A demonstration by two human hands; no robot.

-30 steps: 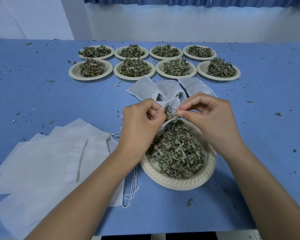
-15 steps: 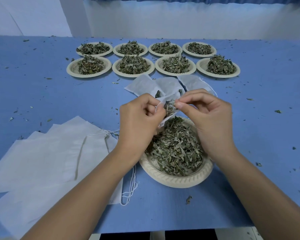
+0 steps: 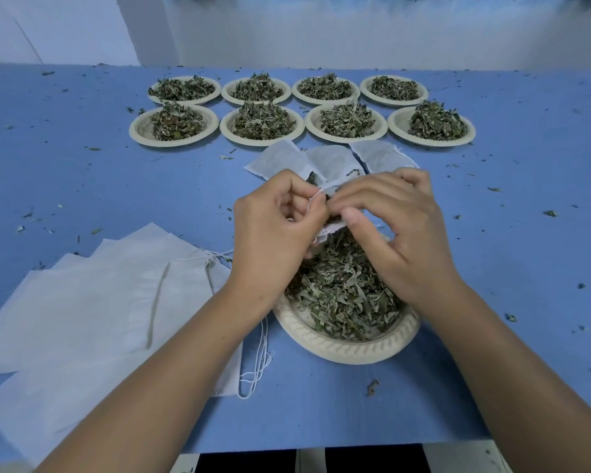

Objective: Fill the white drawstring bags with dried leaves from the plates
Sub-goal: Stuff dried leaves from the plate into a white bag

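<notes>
A small white drawstring bag (image 3: 331, 230) hangs over the near plate (image 3: 348, 349), which is heaped with dried leaves (image 3: 342, 288). My left hand (image 3: 273, 227) grips the bag's mouth and string from the left. My right hand (image 3: 396, 227) pinches the bag's other edge, fingers curled over the opening. Most of the bag is hidden between my hands. Beyond my hands lie three filled white bags (image 3: 280, 160).
Two rows of plates with dried leaves (image 3: 260, 122) stand at the back of the blue table (image 3: 82, 186). A fan of flat empty white bags (image 3: 93, 302) with loose strings lies at the near left. Leaf crumbs are scattered about. The table's front edge is near.
My right hand's fingers have moved down over the bag's mouth, and both hands sit slightly closer together. The plates and bags stay where they were.
</notes>
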